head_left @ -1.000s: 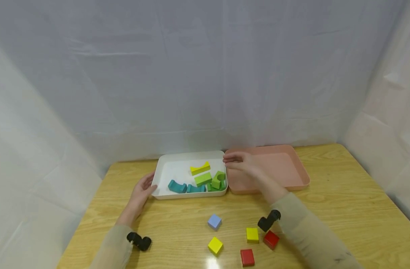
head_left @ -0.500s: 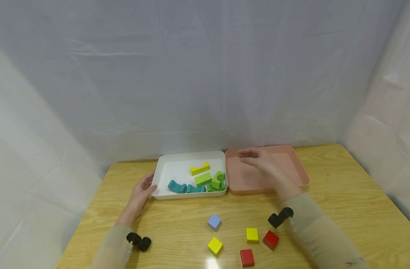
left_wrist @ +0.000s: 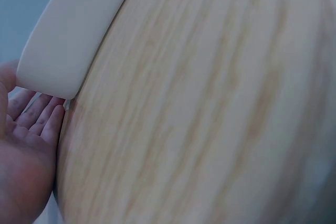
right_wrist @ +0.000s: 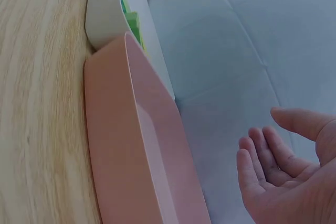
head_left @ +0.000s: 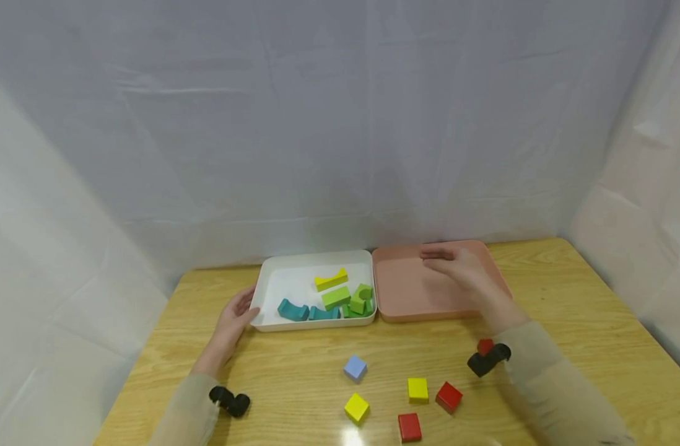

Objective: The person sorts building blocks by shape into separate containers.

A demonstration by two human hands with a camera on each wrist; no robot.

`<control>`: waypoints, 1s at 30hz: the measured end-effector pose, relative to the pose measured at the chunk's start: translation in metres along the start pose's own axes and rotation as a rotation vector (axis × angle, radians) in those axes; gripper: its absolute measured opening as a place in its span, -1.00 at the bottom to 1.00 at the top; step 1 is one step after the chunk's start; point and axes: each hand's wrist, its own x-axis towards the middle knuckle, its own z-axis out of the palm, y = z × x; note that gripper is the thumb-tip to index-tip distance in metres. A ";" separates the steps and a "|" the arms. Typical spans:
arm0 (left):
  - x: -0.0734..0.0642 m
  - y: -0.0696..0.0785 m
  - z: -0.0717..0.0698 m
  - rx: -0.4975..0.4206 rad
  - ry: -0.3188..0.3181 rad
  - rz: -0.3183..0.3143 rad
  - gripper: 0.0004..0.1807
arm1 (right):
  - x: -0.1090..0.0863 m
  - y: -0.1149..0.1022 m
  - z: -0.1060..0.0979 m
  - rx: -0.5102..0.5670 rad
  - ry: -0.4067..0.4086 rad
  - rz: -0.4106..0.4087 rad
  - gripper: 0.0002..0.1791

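In the head view, my left hand [head_left: 234,319] touches the left end of a white tray [head_left: 281,269]. Its thumb reaches the tray's near-left corner, and the fingers lie along the outer side. The left wrist view shows these fingers [left_wrist: 50,124] fairly straight beside the tray wall. Inside the tray lie a yellow arched block [head_left: 331,280], a green rectangular block [head_left: 336,298], green notched blocks [head_left: 361,299] and teal curved blocks [head_left: 293,310]. Over a pink tray [head_left: 401,291] hovers my right hand [head_left: 457,266], slightly blurred, with fingers extended and nothing held.
Closer on the wooden table are a light blue cube [head_left: 355,368], yellow cubes [head_left: 418,390] and red cubes [head_left: 448,397]. Another red block [head_left: 485,346] is partly hidden behind the right wrist camera. A pale curtain [head_left: 340,155] hangs behind the trays.
My right hand has moved rightward from the white tray's right rim to over the pink tray. A red block has come into sight by the right wrist. My left hand and the trays have stayed put.
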 end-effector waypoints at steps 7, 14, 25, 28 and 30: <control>-0.001 0.000 -0.002 -0.011 -0.004 -0.001 -0.32 | -0.002 0.019 -0.020 0.225 -0.015 -0.127 -0.61; -0.001 0.000 -0.003 -0.004 0.000 -0.003 -0.33 | -0.012 0.029 -0.041 0.241 -0.020 0.010 -0.60; -0.001 0.001 -0.002 -0.011 -0.003 0.001 -0.32 | -0.028 0.050 -0.070 0.291 -0.002 0.038 -0.70; -0.002 0.002 -0.002 -0.010 0.002 -0.002 -0.31 | -0.032 0.055 -0.077 0.279 0.016 0.056 -0.65; -0.002 0.003 -0.002 -0.009 0.003 -0.001 -0.31 | -0.034 0.058 -0.081 0.252 0.032 0.070 -0.71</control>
